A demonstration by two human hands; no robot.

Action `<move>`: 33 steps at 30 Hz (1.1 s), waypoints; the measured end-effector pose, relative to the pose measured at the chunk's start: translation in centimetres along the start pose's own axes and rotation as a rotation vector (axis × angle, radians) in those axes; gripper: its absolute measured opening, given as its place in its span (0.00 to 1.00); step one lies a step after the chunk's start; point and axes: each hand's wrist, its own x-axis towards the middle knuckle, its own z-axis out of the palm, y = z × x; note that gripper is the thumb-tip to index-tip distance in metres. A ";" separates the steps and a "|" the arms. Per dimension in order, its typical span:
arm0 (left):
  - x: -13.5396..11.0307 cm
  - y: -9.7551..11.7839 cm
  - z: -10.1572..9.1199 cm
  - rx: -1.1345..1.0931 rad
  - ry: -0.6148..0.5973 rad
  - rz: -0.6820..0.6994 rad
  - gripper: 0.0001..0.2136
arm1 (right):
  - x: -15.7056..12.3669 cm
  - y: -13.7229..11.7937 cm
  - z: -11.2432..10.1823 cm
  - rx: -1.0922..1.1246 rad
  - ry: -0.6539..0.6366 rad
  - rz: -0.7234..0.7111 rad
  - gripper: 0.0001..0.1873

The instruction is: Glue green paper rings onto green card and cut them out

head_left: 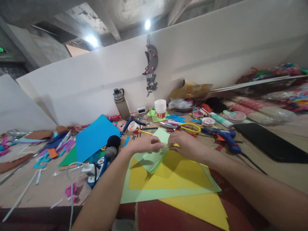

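A folded piece of light green paper (151,162) stands tilted over the yellow sheet (168,178), one corner pointing down toward me. My left hand (148,144) reaches over its left side, with the fingers curled and closed on the paper. At the paper's right edge, my right hand (183,144) has its fingers bent and pinched on it; the fingertips are partly hidden. Beneath the yellow sheet lies a larger light green sheet (134,196), and more yellow sheets (199,210) stick out at the front edge.
Behind the hands lie yellow-handled scissors (190,127) and a stack of white cups (160,107). On the right are a blue glue gun (229,139) and a black tablet-like slab (271,142). Blue sheet (97,138), yarn balls (113,144), power strip (99,170) and bottle (122,106) stand left.
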 end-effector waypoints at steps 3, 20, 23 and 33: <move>0.0 0.6 0.4 0.142 0.000 0.072 0.22 | 0.1 0.3 0.3 0.009 -0.007 0.044 0.07; 1.2 -1.1 1.7 -0.290 -0.224 -0.020 0.11 | 0.5 2.1 -0.2 0.364 -0.276 0.154 0.14; 1.2 -1.0 1.9 -0.221 -0.190 -0.017 0.11 | 0.9 2.5 -1.1 0.365 -0.177 0.185 0.16; 1.1 -0.5 1.8 0.021 -0.047 -0.009 0.05 | 0.8 1.2 -4.0 0.135 0.221 0.363 0.14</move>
